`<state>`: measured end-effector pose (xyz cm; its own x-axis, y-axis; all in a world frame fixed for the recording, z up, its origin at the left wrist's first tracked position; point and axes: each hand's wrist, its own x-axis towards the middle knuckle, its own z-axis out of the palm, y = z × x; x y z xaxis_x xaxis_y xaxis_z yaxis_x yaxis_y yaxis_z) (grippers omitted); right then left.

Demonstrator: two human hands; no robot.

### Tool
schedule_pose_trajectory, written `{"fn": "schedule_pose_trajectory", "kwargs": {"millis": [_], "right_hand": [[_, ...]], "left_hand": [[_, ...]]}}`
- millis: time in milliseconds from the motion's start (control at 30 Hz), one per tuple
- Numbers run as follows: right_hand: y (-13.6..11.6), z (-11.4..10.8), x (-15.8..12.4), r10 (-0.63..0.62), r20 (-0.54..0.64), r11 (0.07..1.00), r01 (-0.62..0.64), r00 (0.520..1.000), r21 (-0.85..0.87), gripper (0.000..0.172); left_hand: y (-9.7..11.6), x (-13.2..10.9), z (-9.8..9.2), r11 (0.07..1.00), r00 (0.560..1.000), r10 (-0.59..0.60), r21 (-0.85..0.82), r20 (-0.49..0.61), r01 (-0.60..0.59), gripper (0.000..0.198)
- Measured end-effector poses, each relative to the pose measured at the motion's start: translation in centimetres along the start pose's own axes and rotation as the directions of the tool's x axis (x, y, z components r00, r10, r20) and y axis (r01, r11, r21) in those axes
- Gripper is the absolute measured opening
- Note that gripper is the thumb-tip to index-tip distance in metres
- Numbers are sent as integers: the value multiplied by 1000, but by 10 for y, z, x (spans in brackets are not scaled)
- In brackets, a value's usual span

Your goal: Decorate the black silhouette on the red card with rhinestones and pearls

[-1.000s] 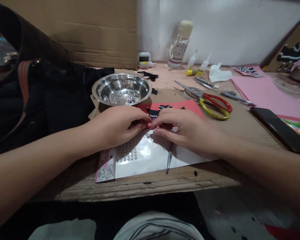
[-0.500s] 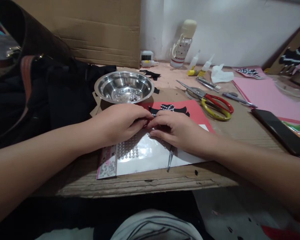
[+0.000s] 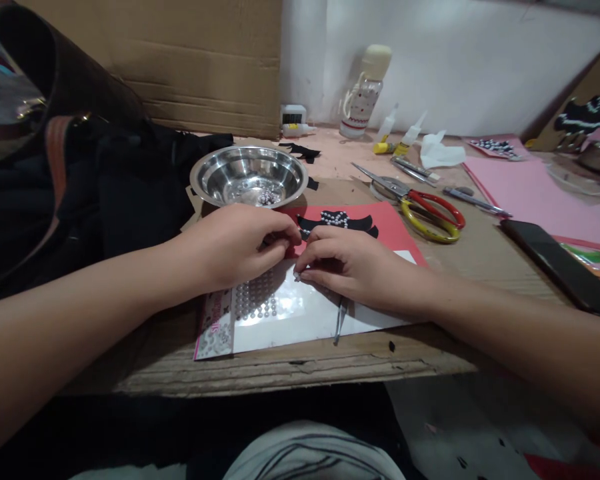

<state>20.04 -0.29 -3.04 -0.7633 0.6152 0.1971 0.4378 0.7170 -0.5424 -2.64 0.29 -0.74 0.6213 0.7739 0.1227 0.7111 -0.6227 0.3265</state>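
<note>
Thumb and index finger of my right hand (image 3: 357, 267) pinch a small bead (image 3: 297, 275) above the white sheet (image 3: 280, 333). To its left, my left hand (image 3: 245, 247) has its fingertips curled together; what they hold, if anything, is too small to tell. Rows of pearl beads (image 3: 257, 297) lie on the sheet. Behind my hands, a black piece (image 3: 363, 223) trimmed with beads rests on red paper (image 3: 397, 230). Tweezers (image 3: 340, 320) lie by my right hand. A steel bowl (image 3: 249, 160) with some beads stands behind my left hand.
Red and yellow handled scissors (image 3: 430, 213) lie behind my right hand. A phone (image 3: 555, 263) and pink paper (image 3: 525, 193) are at the right. Glue bottles (image 3: 405, 140) and a drinking bottle (image 3: 363, 100) stand at the back. Dark cloth (image 3: 130, 180) fills the left.
My hands have moved slightly apart. My right fingertips are lower, and the bead in them now shows. More of the black piece is visible between the hands.
</note>
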Motion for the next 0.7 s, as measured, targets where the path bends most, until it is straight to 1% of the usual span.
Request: {"fn": "schedule_pose_trajectory", "kwargs": {"millis": [100, 200, 467, 600, 700], "right_hand": [[-1, 0, 0, 12, 5, 1000, -12, 1000, 2, 10], [-2, -1, 1, 13, 7, 1000, -13, 1000, 7, 8], [-2, -1, 2, 10, 11, 1000, -10, 1000, 0, 5], [-2, -1, 2, 20, 11, 1000, -20, 1000, -5, 6], [-1, 0, 2, 23, 19, 1000, -22, 1000, -14, 7]], "left_hand": [[3, -2, -6, 1000, 1000, -5, -20, 17, 5, 25], [5, -5, -9, 999, 998, 36, -22, 56, -34, 24], [4, -6, -5, 996, 984, 86, -15, 154, -85, 27], [4, -6, -2, 998, 986, 55, -30, 158, -51, 27], [4, -4, 0, 997, 988, 59, -52, 144, -52, 26]]}}
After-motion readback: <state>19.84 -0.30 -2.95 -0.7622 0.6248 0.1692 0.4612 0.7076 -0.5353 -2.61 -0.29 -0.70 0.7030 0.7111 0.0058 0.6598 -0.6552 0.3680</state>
